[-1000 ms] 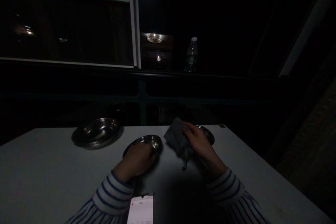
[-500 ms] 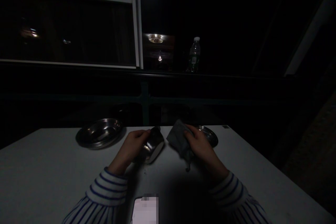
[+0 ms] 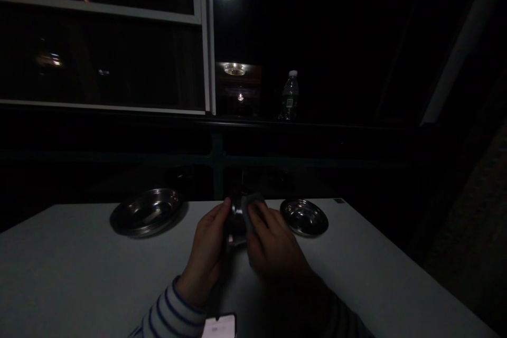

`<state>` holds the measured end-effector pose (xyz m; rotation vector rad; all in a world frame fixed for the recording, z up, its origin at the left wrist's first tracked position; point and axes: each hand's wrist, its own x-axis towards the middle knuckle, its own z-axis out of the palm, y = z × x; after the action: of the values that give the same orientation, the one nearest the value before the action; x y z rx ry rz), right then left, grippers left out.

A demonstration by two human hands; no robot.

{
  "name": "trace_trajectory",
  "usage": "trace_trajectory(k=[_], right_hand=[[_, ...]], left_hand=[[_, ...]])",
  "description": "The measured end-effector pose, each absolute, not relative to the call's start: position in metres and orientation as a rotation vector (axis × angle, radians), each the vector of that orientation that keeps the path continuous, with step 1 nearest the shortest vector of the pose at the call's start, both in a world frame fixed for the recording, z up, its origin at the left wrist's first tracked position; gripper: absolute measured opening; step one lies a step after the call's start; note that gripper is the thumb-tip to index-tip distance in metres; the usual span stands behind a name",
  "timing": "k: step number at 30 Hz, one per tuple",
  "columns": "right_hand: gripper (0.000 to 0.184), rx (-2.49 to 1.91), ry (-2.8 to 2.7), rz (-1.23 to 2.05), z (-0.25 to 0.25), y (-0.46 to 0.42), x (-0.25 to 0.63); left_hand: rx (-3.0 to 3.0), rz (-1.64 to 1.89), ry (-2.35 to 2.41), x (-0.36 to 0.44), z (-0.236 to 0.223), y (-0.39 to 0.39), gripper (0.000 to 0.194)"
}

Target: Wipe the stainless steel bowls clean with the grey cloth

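In dim light my left hand [image 3: 208, 245] grips a small steel dish [image 3: 236, 222], tipped up on edge above the white table [image 3: 79, 280]. My right hand [image 3: 271, 243] is closed on a grey cloth [image 3: 250, 207] and presses it against the dish. The two hands meet at the table's middle and hide most of the dish. Both sleeves are white with blue stripes.
A larger steel bowl [image 3: 146, 211] sits at the left back of the table and a small steel plate [image 3: 304, 216] at the right back. A phone [image 3: 219, 326] lies at the near edge. Behind, a water bottle [image 3: 289, 95] stands on a dark ledge by a window frame.
My left hand lifted the dish off the table and tipped it upright. My right hand brought the cloth leftward onto it, uncovering the small plate at the right.
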<state>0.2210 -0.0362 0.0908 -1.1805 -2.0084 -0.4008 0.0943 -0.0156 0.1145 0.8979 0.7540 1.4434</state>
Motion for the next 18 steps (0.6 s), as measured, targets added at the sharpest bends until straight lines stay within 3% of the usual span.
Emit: trace_trajectory(k=[11, 18], right_hand=[[0.038, -0.979, -1.980, -0.882, 0.097, -0.029, 0.223], [0.040, -1.043, -2.032, -0.794, 0.117, -0.020, 0.207]], left_hand=[[0.770, 1.386, 0.573, 0.098, 0.127, -0.022, 0.025], [0.703, 1.412, 0.552, 0.088, 0.134, -0.019, 0.025]])
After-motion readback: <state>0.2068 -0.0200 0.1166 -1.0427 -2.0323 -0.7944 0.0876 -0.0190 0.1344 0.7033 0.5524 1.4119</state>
